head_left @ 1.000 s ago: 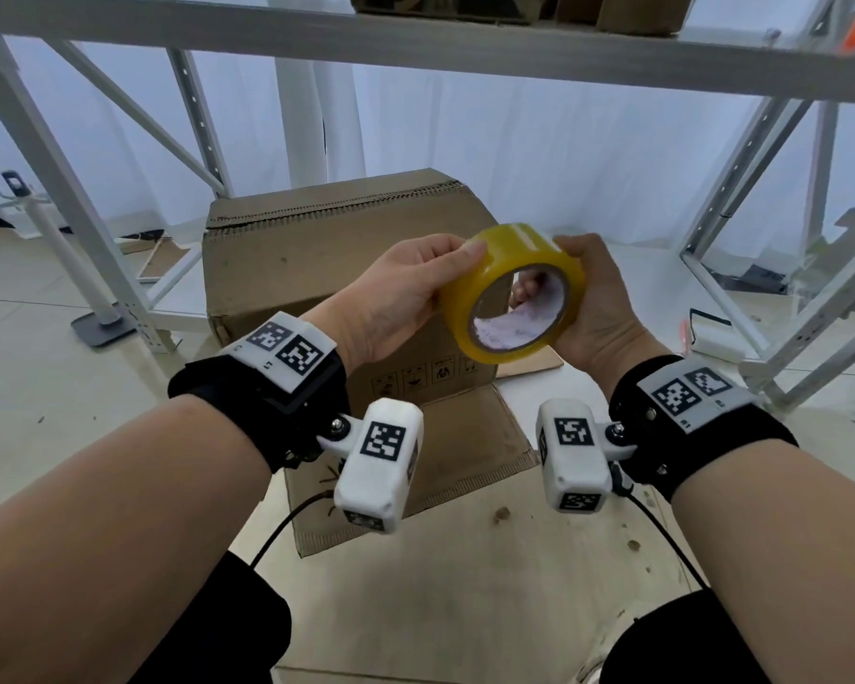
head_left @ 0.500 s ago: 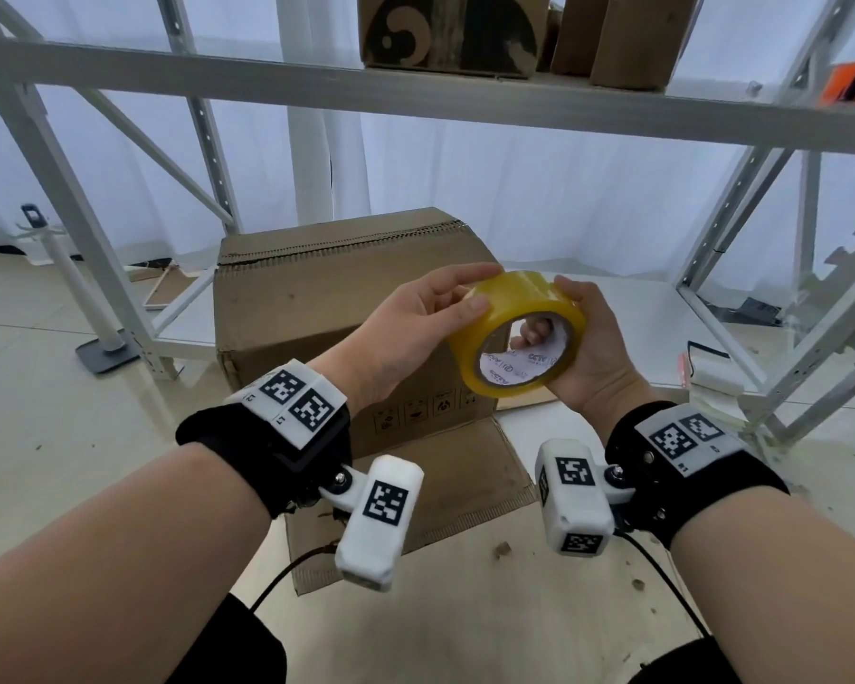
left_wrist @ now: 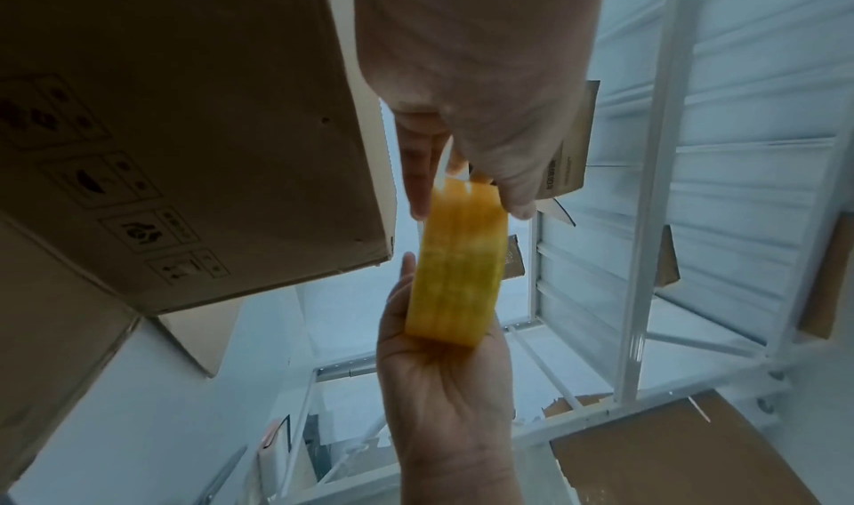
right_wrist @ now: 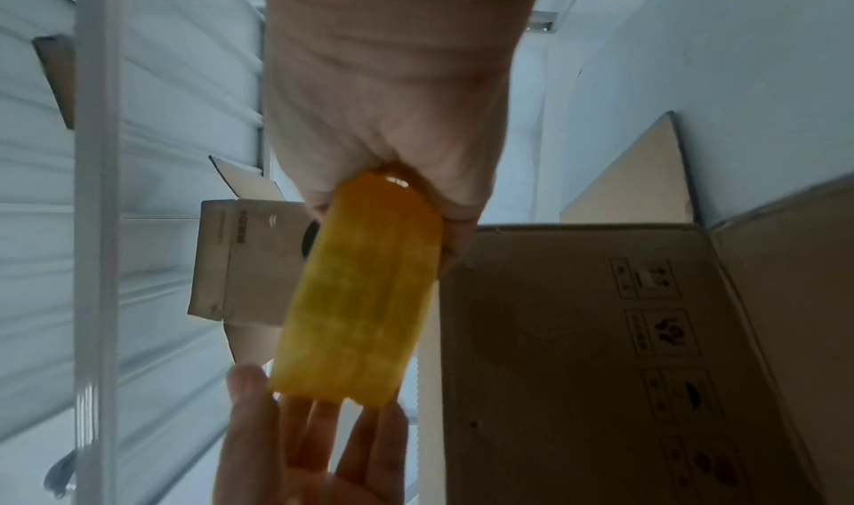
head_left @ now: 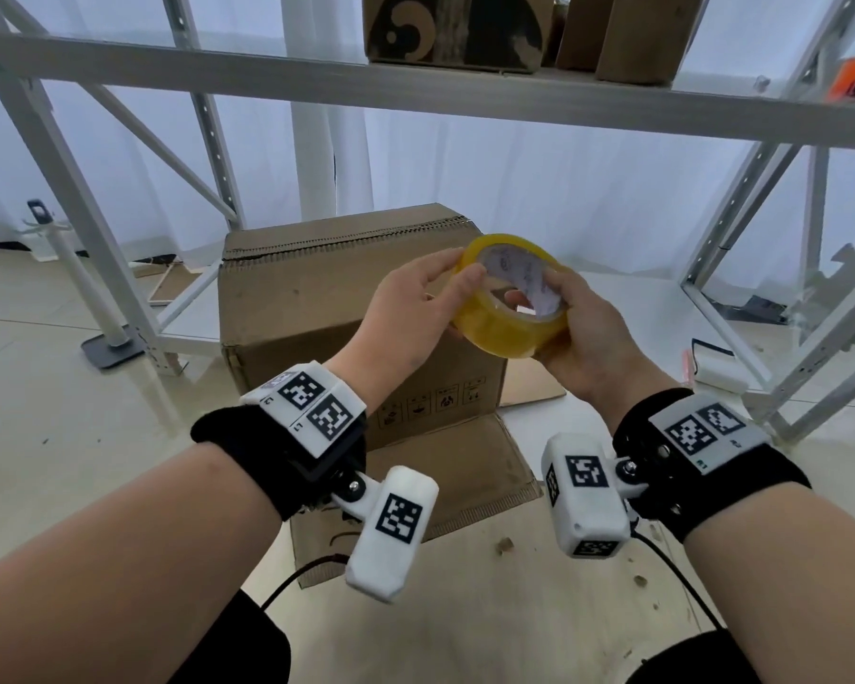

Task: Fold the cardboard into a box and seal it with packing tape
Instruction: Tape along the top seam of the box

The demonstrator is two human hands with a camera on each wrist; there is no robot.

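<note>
A yellow roll of packing tape (head_left: pixel 512 301) hangs in the air between both hands, above the brown cardboard box (head_left: pixel 317 313). My right hand (head_left: pixel 571 333) grips the roll from the right, fingers through its core. My left hand (head_left: pixel 415 308) pinches the roll's left rim with thumb and fingers. The box stands on the floor with its top flaps folded shut and a bottom flap (head_left: pixel 455 466) lying open toward me. In the left wrist view the tape roll (left_wrist: pixel 457 264) shows edge-on between the hands. In the right wrist view the tape roll (right_wrist: pixel 365 294) is beside the box's printed side (right_wrist: pixel 624 330).
A white metal shelf rack (head_left: pixel 415 96) stands behind and over the box, with other cardboard boxes (head_left: pixel 455 27) on its shelf. A rack leg (head_left: pixel 85 199) slants at the left and a brace (head_left: pixel 741 199) at the right. Small debris (head_left: pixel 504 545) dots the floor.
The tape roll has tilted from facing me to lying flatter, and both hands have shifted slightly up and right. The left fingers now sit on the roll's top rim.
</note>
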